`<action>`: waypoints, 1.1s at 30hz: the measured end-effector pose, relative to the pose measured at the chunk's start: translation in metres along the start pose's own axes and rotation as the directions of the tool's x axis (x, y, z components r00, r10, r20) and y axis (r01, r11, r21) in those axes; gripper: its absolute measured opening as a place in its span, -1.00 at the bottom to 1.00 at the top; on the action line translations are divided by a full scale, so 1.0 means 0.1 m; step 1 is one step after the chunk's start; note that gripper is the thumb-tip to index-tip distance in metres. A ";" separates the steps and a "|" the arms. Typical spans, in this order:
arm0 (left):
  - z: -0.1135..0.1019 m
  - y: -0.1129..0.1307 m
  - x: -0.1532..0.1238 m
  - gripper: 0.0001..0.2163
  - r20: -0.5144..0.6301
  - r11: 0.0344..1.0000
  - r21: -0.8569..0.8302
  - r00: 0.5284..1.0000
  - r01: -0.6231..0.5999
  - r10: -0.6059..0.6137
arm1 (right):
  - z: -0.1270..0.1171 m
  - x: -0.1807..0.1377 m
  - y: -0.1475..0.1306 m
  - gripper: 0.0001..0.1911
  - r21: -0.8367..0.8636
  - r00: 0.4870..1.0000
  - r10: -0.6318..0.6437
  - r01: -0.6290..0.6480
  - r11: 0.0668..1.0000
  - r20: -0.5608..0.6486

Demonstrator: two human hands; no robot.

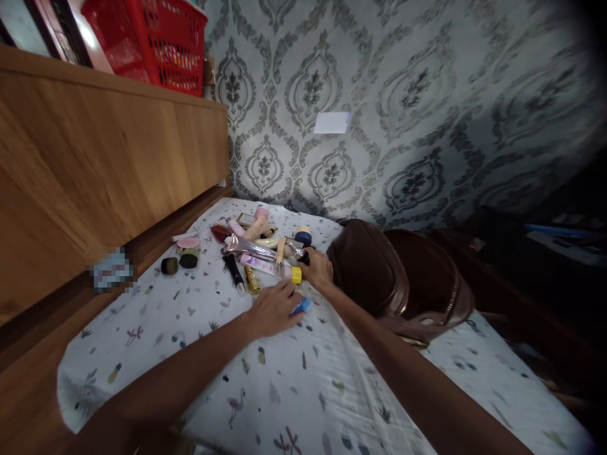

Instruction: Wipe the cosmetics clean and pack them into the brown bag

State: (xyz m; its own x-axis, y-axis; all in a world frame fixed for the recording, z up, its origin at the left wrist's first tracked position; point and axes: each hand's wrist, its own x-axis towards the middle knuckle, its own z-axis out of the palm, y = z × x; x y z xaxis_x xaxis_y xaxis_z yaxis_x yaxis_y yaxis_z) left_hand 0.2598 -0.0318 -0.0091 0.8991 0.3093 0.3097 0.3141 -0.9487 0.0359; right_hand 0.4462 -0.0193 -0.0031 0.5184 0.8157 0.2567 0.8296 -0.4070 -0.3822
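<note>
Wallpaper [313, 88] with grey damask medallions fills the back, beside one wood-grained panel [118, 145]. One white cloth [265, 379], printed with flamingos and pineapples, spreads below. On its right sits one dark brown bag [365, 265], glossy-trimmed and zipped, its front bulging. One red slatted basket [175, 50] stands on the panel's top.

A loose heap of cosmetics lies mid-cloth, left of the bag, overlapping too much for a full count. Two hands are at its near edge. The right hand [318, 268] has curled fingers at a small dark item [306, 256]; whether it grips it, I cannot tell. The left hand [275, 306] lies low, fingers bent, partly covering one bright blue item [302, 306]; its hold is unclear too.

Among the heap: one shiny silver tube [251, 248], one black tube [234, 273], one dark blue jar [302, 237], one gold bottle [251, 279], one yellow cap [296, 275].
</note>
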 end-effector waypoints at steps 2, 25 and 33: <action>0.00 -0.02 0.00 -0.70 0.011 1.000 -0.014 1.000 -0.013 0.014 | 0.02 0.01 0.01 -0.64 0.078 0.998 0.033 -0.029 0.997 -0.047; 0.17 -0.13 0.00 -0.76 -0.230 0.970 -0.242 0.972 -0.006 -0.052 | 0.06 -0.88 0.20 -0.57 0.713 0.959 0.110 0.114 0.691 -0.260; 0.05 -0.09 0.05 -0.74 -0.263 0.879 -0.465 0.933 0.102 -0.248 | 0.02 -0.93 0.21 -0.63 0.698 0.947 0.067 0.183 0.692 -0.315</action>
State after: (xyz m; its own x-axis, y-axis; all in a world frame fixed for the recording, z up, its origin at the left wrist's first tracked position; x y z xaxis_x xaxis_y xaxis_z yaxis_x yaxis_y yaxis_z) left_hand 0.2632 -0.0214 -0.0125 0.6806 0.5063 0.5295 0.2262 -0.8327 0.5055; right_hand 0.4151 -0.1034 -0.0367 0.6118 0.6154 0.4969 0.5245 0.1546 -0.8373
